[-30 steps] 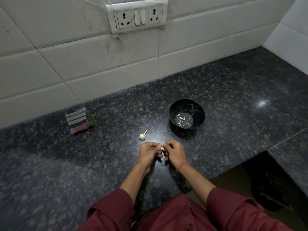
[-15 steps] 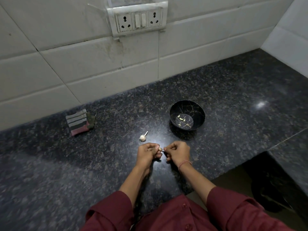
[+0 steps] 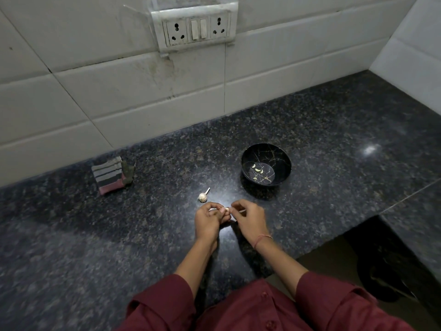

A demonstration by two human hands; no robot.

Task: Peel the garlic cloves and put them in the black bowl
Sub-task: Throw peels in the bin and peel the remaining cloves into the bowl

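Above the dark granite counter, my left hand (image 3: 208,222) and my right hand (image 3: 250,219) meet, both with curled fingers. Between their fingertips they pinch a small pale garlic clove (image 3: 227,209). A black bowl (image 3: 281,172) with gold veining stands a short way beyond and right of my hands; several peeled cloves (image 3: 257,170) lie in it. The rest of the garlic bulb (image 3: 203,196), with its stalk pointing up and right, lies on the counter just beyond my left hand.
A folded striped cloth (image 3: 108,175) lies at the back left near the tiled wall. A socket panel (image 3: 194,28) is on the wall. The counter's front edge drops off at the right (image 3: 334,237), with dark footwear on the floor (image 3: 391,278).
My hands have stayed together on the clove, with only small shifts of the fingers. The view has tilted a little, so everything sits slightly lower in the frame.
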